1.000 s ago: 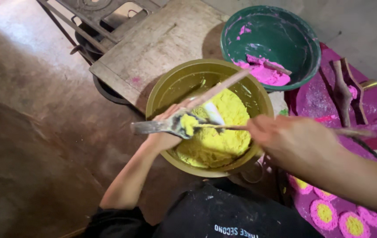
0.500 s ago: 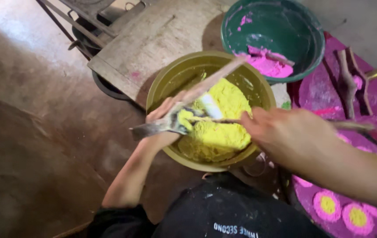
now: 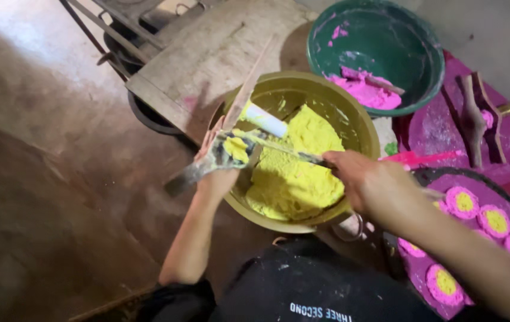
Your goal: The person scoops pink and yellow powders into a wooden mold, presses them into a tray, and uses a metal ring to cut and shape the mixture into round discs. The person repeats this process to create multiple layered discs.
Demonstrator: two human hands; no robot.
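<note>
A yellow-green bowl [image 3: 359,122] in front of me holds a mound of yellow paste [image 3: 293,173]. My left hand [image 3: 216,173] grips a flat metal trowel [image 3: 198,170] at the bowl's left rim, with a lump of yellow paste on it. My right hand [image 3: 365,182] holds a thin metal tool [image 3: 273,144] whose tip reaches across to the trowel. A white cylinder [image 3: 264,119] lies in the paste, and a thin wooden stick [image 3: 249,89] leans out past the rim.
A green bowl [image 3: 416,53] with pink paste [image 3: 365,92] sits behind. At right, a dark tray [image 3: 428,176] carries pink-and-yellow flower shapes [image 3: 463,203], and wooden pieces [image 3: 475,119] lie on a pink-stained surface. A wooden board [image 3: 207,53] lies at the back left, with concrete floor [image 3: 40,155] to the left.
My view has shifted, so the bowls sit further right and lower in frame. Both hands stay at the yellow bowl, the thin tool still working against the trowel.
</note>
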